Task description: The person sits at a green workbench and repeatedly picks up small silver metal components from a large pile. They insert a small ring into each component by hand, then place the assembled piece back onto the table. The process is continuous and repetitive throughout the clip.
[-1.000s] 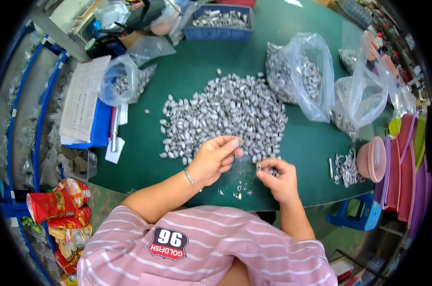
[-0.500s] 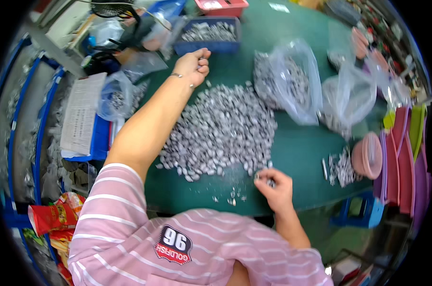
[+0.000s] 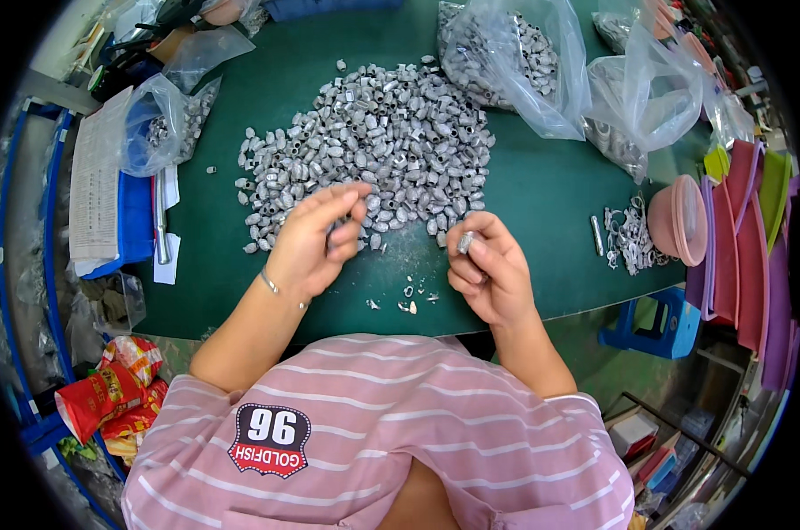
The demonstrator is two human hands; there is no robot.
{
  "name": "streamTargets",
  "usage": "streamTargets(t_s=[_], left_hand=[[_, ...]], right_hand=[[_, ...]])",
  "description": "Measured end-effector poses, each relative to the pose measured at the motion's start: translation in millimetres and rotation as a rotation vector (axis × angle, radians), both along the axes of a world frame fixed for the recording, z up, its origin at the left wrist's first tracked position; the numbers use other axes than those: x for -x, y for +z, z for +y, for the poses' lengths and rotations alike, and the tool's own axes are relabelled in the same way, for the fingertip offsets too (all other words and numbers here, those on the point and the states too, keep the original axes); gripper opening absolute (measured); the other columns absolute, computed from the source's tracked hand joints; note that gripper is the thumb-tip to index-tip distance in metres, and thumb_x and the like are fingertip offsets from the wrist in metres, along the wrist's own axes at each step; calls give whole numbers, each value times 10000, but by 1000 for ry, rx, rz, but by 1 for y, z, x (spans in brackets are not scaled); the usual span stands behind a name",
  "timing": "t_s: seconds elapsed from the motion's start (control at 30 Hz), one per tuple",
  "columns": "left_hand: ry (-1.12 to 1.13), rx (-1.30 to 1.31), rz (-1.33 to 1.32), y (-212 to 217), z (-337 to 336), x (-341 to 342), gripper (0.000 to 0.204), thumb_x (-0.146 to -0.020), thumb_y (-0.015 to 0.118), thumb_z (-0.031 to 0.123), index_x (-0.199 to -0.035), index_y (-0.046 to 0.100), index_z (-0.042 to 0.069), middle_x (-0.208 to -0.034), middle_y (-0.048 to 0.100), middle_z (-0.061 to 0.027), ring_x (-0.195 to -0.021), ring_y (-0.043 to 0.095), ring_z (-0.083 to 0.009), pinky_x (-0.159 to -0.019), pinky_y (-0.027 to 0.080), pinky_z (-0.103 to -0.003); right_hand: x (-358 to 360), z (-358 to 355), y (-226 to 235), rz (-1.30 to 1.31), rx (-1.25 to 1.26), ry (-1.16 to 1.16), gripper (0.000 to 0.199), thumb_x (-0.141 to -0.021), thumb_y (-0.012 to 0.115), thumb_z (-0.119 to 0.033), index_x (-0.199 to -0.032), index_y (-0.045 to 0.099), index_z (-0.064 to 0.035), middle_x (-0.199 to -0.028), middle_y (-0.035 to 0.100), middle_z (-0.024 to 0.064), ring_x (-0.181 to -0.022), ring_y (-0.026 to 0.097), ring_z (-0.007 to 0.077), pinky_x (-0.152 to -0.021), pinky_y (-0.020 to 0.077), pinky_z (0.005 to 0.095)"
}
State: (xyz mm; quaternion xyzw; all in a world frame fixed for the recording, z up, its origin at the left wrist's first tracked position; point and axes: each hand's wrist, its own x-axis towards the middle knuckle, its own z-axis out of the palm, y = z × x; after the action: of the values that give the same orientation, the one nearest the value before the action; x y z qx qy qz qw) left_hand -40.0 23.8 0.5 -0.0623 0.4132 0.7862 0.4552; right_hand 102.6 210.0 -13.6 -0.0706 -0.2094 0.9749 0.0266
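A broad pile of small grey barrel-shaped metal pieces [image 3: 373, 146], many with a hole through them, lies on the green table [image 3: 541, 203]. My left hand [image 3: 320, 238] hovers at the pile's near edge, fingers curled in and their tips slightly blurred; whatever is inside them is hidden. Right of it, my right hand [image 3: 493, 269] pinches a small metal piece [image 3: 466, 241] between thumb and forefinger, its other fingers folded. Between the hands and my shirt, a few shiny scraps and a small ring [image 3: 409, 291] lie among pale dust.
Clear plastic bags [image 3: 541, 79] of similar pieces stand at the far right. A pink tub [image 3: 678, 221] sits beside loose shiny scraps [image 3: 631, 237]. On the left are a blue tray [image 3: 135, 221] with a printed sheet and another bag [image 3: 157, 132]. A blue stool [image 3: 652, 325] stands below the table edge.
My left hand has come back from beside the blue bin to the near edge of the pile. My right hand has turned, showing the metal piece. The view has shifted, leaving the bin mostly cut off.
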Motion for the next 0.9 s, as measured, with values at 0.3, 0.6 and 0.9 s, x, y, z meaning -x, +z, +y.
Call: streamTargets(t_s=[0.3, 0.6, 0.9], left_hand=[[-91, 13, -153, -6, -16, -30, 182, -900, 495, 100, -1039, 557, 0, -794, 546, -33, -519, 382, -31, -402, 289, -152], [-105, 7, -200, -7, -16, -34, 178, -901, 496, 92, -1035, 560, -6, -796, 549, -31, -527, 386, -34, -402, 297, -159], [-125, 0, -227, -5, -12, -38, 173, -896, 507, 90, -1024, 558, -13, -786, 545, -39, -515, 386, -35, -398, 296, -160]], right_hand=[[-1, 1, -19, -48, 371, 137, 177, -907, 429, -124, -1020, 509, -14, -879, 485, 128, -596, 395, 114, -446, 322, 210], [6, 9, -10, -331, -1464, -127, 128, -784, 666, -153, -796, 621, -34, -646, 564, 70, -543, 533, 186, -468, 420, 293], [14, 1, -8, -152, -1929, -127, 148, -721, 709, -131, -808, 638, -35, -724, 590, 82, -595, 563, 223, -546, 456, 322]])
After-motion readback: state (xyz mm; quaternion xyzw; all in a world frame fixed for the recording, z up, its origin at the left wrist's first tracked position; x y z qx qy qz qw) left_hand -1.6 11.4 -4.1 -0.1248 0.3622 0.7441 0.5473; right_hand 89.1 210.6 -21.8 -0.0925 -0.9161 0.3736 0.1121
